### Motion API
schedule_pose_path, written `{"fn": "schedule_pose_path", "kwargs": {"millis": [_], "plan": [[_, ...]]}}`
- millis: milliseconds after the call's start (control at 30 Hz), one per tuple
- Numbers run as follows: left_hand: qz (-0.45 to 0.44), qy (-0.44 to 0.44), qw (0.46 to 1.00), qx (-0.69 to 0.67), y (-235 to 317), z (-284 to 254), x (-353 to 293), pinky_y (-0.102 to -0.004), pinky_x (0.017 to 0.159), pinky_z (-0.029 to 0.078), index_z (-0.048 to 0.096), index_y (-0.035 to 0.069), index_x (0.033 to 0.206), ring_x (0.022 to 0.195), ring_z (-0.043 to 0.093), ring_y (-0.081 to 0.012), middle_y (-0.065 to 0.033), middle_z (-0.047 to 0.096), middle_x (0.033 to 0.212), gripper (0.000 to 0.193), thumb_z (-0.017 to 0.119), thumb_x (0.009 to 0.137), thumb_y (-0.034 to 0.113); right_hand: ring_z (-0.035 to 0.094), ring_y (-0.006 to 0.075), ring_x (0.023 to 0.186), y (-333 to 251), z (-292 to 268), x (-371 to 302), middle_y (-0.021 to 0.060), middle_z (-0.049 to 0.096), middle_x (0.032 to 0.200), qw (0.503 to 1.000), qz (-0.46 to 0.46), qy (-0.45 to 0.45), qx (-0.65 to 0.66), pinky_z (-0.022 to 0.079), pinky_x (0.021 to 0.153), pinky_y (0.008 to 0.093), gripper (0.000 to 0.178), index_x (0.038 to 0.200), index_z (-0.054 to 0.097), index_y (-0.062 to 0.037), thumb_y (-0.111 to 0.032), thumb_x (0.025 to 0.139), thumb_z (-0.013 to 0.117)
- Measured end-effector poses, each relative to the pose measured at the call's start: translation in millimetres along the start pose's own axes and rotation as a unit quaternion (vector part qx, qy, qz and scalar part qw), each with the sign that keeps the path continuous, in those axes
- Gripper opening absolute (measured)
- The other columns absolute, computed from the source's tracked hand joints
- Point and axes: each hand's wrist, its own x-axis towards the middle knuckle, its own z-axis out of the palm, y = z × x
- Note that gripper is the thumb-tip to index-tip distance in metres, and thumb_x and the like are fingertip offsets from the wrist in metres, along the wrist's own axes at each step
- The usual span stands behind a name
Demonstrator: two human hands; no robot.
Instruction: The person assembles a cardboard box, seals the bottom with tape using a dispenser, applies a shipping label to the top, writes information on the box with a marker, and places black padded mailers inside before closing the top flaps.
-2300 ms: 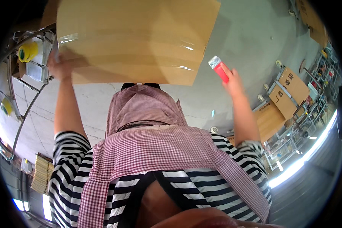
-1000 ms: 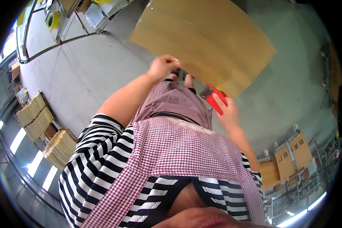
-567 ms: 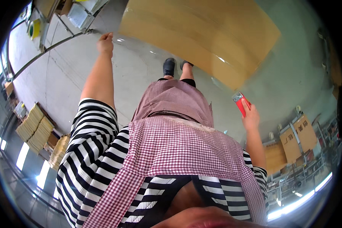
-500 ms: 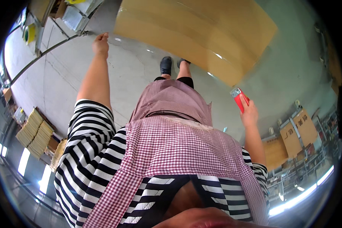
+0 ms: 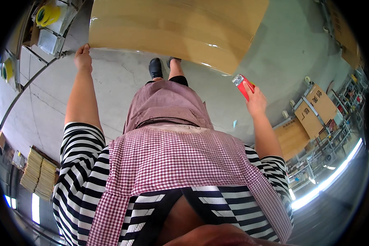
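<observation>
Cardboard sheet (image 5: 176, 30), brown and broad, spreads across the top of the view ahead of the person's dark shoes (image 5: 155, 68), what bears it being out of sight, with a shiny clear strip (image 5: 207, 64) along its near edge. At the near left corner the left hand (image 5: 83, 60) has its fingers drawn together, though whether they pinch the strip or the board I cannot tell. Just beside the near right corner, the right hand (image 5: 256, 101) grips a red tape dispenser (image 5: 245, 87), its clear end toward the board.
</observation>
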Motion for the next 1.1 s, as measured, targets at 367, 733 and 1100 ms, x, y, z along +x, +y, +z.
{"fn": "schedule_pose_path", "kwargs": {"millis": [367,733,1100], "plan": [[-0.107,-0.125,0.976,-0.141,-23.2,18.8,9.8,-0.0463,0.096,0.043,0.013,0.009,0.153,0.126,0.046,-0.0251,-0.0106,0.042,0.146,0.080,0.050,0.097,0.052,0.061,0.0308,0.100,-1.7,20.1,34.9,0.0125,0.056,0.111,0.979,0.104,-0.069,0.163,0.051,0.085,0.0417,0.065,0.140,0.048,-0.0297,-0.016,0.081,0.070],[-0.101,0.012,0.950,-0.294,5.5,109.0,-78.8,-0.0434,0.118,0.019,-0.025,0.011,0.150,0.145,0.024,-0.0268,-0.0087,0.018,0.160,0.117,0.051,0.086,0.072,0.063,0.0330,0.101,31.6,53.6,38.0,0.0163,0.063,0.113,0.929,0.224,0.067,0.288,0.051,0.090,0.0416,0.076,0.143,0.047,-0.0213,-0.003,0.073,0.067],[-0.224,-0.691,0.601,0.332,92.8,223.1,-325.7,-0.0386,0.098,0.047,0.050,-0.001,0.136,0.117,0.058,-0.0228,-0.0145,0.054,0.133,0.075,0.059,0.090,0.058,0.056,0.0175,0.114,-51.4,-19.8,-20.9,0.0105,0.051,0.138,0.640,0.235,0.238,0.692,0.046,0.096,0.0306,0.075,0.149,0.037,-0.0075,0.009,0.079,0.058]]}}
